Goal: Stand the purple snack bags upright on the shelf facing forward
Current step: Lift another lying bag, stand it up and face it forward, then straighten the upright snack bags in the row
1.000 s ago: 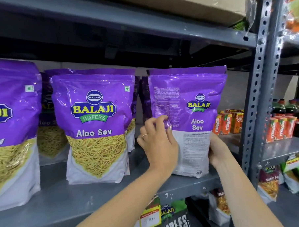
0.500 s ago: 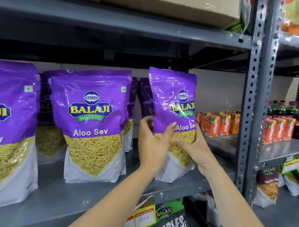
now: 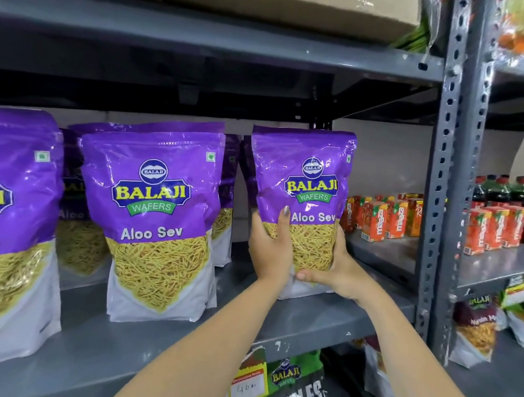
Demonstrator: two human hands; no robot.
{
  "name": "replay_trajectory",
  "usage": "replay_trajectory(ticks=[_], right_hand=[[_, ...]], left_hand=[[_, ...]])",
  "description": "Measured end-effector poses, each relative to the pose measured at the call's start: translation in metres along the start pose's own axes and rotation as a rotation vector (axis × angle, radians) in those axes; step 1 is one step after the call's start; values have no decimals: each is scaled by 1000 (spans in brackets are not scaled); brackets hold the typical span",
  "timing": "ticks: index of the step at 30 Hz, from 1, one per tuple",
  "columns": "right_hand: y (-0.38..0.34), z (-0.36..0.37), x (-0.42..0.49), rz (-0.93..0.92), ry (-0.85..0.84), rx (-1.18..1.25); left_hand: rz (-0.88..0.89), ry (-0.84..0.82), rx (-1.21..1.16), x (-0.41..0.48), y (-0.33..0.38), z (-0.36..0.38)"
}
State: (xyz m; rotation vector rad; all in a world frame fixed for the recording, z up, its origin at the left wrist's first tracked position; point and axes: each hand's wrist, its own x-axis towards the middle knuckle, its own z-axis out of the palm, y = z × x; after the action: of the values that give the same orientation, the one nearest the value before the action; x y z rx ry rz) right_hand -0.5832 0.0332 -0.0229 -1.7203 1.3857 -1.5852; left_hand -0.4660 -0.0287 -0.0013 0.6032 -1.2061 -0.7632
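A purple Aloo Sev snack bag [image 3: 310, 173] stands upright on the grey shelf [image 3: 309, 320] with its front towards me. My left hand [image 3: 272, 246] grips its left side, thumb across the front. My right hand [image 3: 338, 270] holds its lower right edge and base. To the left, a second purple bag [image 3: 152, 211] stands upright facing forward, with more purple bags behind it. A third purple bag [image 3: 10, 232] stands at the far left, partly cut off by the frame.
A perforated steel upright [image 3: 445, 176] bounds the shelf on the right. Orange juice cartons [image 3: 383, 215] and dark bottles [image 3: 501, 190] sit beyond it. Below hang a price tag [image 3: 248, 383], a green bag [image 3: 291, 382] and other snack bags. A cardboard box rests on the shelf above.
The held bag turned from back side showing to front facing me, through a tilted lift. It now sits upright on the shelf, and both hands shifted lower on its sides.
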Motion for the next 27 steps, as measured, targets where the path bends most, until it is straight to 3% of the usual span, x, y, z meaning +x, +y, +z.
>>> replay_trajectory(ticks=[9, 11, 13, 15, 16, 19, 21, 23, 27], right_hand=[[9, -14, 7, -13, 85, -112], [-6, -11, 3, -52, 160, -146], [-28, -3, -7, -233, 354, -130], [-48, 25, -15, -403, 545, -110], [-54, 45, -17, -437, 563, -63], [-66, 116, -15, -361, 325, 29], [-71, 154, -9, -268, 111, 9], [-71, 177, -4, -263, -5, 7], [-64, 190, 2, -263, 32, -28]], left_hand=[[-86, -215, 252, -1, 11, -6], [81, -167, 230, -15, 30, -29], [347, -104, 145, -30, 53, -61], [547, 36, 114, -30, 69, -102], [593, 129, 111, -26, 71, -122], [443, 338, 149, -2, 65, -176], [264, 364, 205, 12, 55, -197], [123, 261, 293, 22, 45, -206], [-60, -12, 284, 28, 32, -212]])
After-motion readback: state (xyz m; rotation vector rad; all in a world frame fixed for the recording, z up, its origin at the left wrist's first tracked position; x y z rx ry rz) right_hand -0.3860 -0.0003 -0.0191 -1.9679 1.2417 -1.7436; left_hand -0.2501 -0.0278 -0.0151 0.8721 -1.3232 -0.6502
